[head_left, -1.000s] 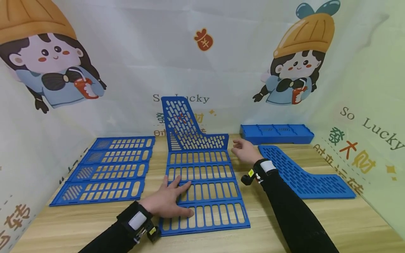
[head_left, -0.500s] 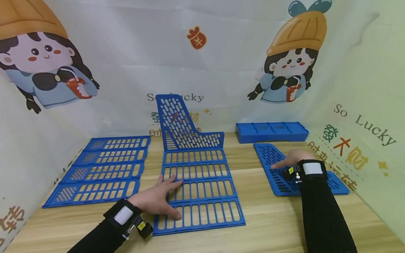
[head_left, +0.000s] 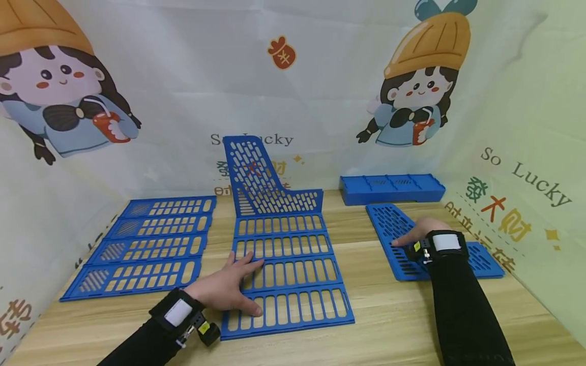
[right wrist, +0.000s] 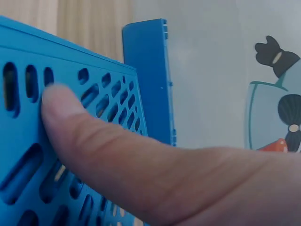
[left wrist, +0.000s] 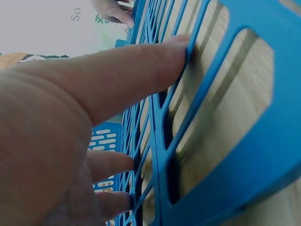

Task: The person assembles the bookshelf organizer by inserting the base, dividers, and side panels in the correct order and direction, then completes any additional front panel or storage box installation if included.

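In the head view my left hand (head_left: 224, 287) lies with fingers spread on the left side of a flat blue slatted panel (head_left: 287, 330). Its thumb (left wrist: 141, 66) rests on the slats in the left wrist view. At that panel's far end stands an upright blue L-shaped side panel (head_left: 256, 178) full of slots. My right hand (head_left: 423, 230) holds a second L-shaped side panel (head_left: 412, 272) lying on the right, bent over its slanted edge. The right thumb (right wrist: 117, 150) presses on the slotted face; the other fingers are hidden behind the hand.
A flat blue panel of joined rows (head_left: 116, 263) lies at the left of the wooden table (head_left: 375, 325). A long blue piece like a box (head_left: 393, 195) stands at the back right. Printed cloth (head_left: 320, 91) walls in the back and sides.
My right hand has moved right from beside the upright panel onto the second L-shaped side panel, and rests there since. The left hand stays on the slatted panel.
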A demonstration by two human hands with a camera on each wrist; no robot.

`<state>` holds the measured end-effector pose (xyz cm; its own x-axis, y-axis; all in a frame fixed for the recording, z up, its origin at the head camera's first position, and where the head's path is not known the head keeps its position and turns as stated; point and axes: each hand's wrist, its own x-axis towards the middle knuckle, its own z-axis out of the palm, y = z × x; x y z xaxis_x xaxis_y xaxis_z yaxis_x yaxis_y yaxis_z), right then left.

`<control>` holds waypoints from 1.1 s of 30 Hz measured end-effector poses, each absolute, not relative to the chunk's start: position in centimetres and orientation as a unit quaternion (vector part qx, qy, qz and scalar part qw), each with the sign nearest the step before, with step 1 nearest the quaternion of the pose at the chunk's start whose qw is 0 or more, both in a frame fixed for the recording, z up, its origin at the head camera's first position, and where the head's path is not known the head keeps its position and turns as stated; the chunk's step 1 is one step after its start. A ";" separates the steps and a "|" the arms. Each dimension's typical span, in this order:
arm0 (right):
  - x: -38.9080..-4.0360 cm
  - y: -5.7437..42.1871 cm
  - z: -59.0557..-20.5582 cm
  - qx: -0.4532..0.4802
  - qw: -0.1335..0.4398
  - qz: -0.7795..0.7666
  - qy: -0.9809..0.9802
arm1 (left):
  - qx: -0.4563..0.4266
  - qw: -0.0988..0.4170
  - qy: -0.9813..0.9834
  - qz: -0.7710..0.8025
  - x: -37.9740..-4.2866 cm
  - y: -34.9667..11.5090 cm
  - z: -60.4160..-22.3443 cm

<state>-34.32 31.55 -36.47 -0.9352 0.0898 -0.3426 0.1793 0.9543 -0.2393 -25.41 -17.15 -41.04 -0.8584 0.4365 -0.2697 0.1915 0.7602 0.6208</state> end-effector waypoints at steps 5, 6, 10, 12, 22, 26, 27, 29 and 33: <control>-34.2 32.1 -35.5 0.078 0.131 -0.114 0.982 | 0.172 0.204 0.916 0.300 -25.4 -17.2 -41.1; -34.2 32.2 -35.2 0.078 0.123 -0.113 0.983 | 0.173 0.203 0.916 0.300 -25.4 -17.2 -41.2; -34.3 32.3 -33.9 0.033 0.092 -0.170 0.981 | 0.170 0.202 0.917 0.299 -25.4 -17.3 -41.1; -34.3 32.1 -33.3 -0.008 0.079 -0.210 0.974 | 0.167 0.202 0.917 0.300 -25.4 -17.3 -41.1; -35.4 25.9 -34.2 -0.110 -0.065 -0.405 0.905 | 0.173 0.198 0.917 0.300 -25.4 -17.4 -41.3; -35.7 23.7 -35.1 -0.124 -0.090 -0.383 0.911 | 0.170 0.200 0.917 0.301 -25.4 -17.4 -41.5; -35.7 23.4 -35.3 -0.125 -0.095 -0.377 0.913 | 0.170 0.201 0.917 0.301 -25.4 -17.4 -41.5; -35.7 22.9 -35.5 -0.125 -0.107 -0.362 0.918 | 0.171 0.201 0.916 0.301 -25.4 -17.4 -41.4; -35.8 22.5 -35.7 -0.121 -0.129 -0.341 0.923 | 0.175 0.198 0.916 0.301 -25.5 -17.4 -41.3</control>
